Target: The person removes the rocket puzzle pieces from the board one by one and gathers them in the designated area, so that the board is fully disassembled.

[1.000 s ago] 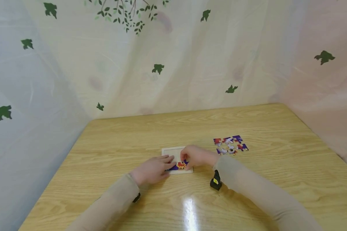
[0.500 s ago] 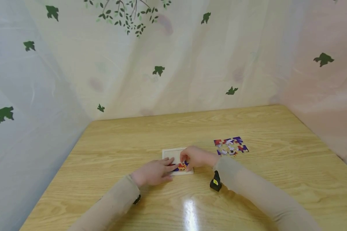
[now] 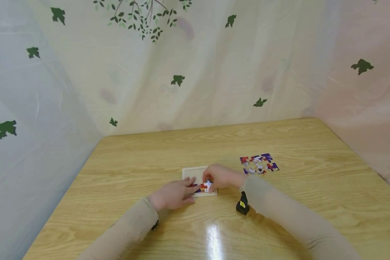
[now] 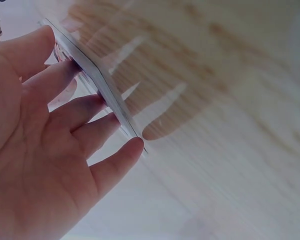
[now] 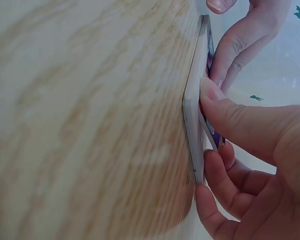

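A shallow pale puzzle tray [image 3: 191,172] lies on the table, with several purple, red and orange jigsaw pieces [image 3: 196,188] along its near side. My left hand [image 3: 172,195] rests on the tray's left part with its fingers spread; in the left wrist view, the fingers [image 4: 90,107] reach over the tray edge [image 4: 102,77]. My right hand [image 3: 223,176] pinches a jigsaw piece [image 3: 208,185] at the tray's near right corner. Seen from the right wrist, the thumb presses on this purple piece [image 5: 216,137], which sits tilted above the tray wall [image 5: 191,112].
A group of loose jigsaw pieces [image 3: 259,164], purple, red and white, lies beyond the right wrist on the wooden table [image 3: 143,155]. A pale curtain [image 3: 208,72] with green bird shapes hangs behind the table.
The piece in my right hand has tilted and now shines whitish. My left fingers have shifted very slightly on the tray. The loose pieces have stayed in place.
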`<state>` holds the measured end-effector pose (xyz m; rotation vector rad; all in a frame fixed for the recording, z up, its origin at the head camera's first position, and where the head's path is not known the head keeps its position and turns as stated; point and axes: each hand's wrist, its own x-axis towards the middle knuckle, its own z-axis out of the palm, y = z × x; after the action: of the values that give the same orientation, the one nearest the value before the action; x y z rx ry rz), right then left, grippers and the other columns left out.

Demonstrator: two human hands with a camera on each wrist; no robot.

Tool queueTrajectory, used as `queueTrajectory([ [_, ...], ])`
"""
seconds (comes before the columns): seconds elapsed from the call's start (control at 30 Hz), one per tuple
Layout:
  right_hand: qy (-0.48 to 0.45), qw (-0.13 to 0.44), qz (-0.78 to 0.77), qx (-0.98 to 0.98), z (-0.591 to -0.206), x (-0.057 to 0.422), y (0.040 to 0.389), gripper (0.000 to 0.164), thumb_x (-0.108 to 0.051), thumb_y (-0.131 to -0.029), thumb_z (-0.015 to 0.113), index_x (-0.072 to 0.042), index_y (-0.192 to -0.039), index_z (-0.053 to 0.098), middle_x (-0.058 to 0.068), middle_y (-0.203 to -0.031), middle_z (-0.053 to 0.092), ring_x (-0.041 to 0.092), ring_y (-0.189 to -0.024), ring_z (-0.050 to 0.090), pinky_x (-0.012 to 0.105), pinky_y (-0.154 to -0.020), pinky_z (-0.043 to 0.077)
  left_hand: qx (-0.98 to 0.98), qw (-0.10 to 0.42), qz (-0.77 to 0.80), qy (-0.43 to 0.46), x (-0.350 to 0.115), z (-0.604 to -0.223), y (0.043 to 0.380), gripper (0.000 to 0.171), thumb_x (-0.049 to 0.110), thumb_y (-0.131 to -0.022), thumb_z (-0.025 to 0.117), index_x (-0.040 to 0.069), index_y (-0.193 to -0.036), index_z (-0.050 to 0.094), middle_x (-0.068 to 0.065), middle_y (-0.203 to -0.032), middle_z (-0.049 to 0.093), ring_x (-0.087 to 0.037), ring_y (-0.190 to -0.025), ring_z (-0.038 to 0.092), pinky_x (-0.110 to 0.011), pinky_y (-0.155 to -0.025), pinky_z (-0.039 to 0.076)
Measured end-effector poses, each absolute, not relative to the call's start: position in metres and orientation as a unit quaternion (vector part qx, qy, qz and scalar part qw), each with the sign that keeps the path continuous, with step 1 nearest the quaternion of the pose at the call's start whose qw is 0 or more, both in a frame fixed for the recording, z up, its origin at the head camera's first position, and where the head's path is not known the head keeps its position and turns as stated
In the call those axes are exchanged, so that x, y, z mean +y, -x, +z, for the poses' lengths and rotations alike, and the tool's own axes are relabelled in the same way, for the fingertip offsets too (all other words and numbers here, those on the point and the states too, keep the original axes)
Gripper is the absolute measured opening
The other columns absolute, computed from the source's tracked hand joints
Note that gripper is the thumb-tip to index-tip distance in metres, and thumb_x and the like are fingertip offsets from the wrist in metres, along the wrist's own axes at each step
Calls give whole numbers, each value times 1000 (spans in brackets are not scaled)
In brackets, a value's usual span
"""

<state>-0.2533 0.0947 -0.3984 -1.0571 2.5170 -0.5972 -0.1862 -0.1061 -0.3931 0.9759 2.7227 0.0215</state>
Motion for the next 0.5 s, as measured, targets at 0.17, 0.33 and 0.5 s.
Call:
queueTrajectory([
  [0.17, 386, 164, -216, 882, -402, 96, 255, 18, -13, -74, 81, -10, -83, 65, -2, -73, 53, 9, -68, 44, 21, -62, 38, 935, 125, 6, -332, -105, -393, 185, 50, 36, -96, 52, 14, -141, 46, -16, -150, 34, -32, -136, 37, -43, -109, 37],
  [0.33, 421, 132, -232, 867, -404, 99, 256, 15, -10, -75, 79, -10, -82, 65, -4, -73, 53, 7, -67, 44, 20, -63, 38, 935, 122, 9, -334, -105, -394, 186, 50, 36, -97, 51, 14, -141, 46, -17, -150, 34, -33, -137, 36, -43, -110, 35],
  [0.5, 420, 137, -284, 851, -404, 105, 256, 9, -4, -81, 72, -9, -84, 64, -3, -78, 58, 6, -70, 49, 19, -64, 43, 934, 121, 17, -336, -105, -393, 184, 49, 34, -97, 52, 13, -141, 46, -18, -150, 33, -34, -136, 36, -44, -110, 35],
])
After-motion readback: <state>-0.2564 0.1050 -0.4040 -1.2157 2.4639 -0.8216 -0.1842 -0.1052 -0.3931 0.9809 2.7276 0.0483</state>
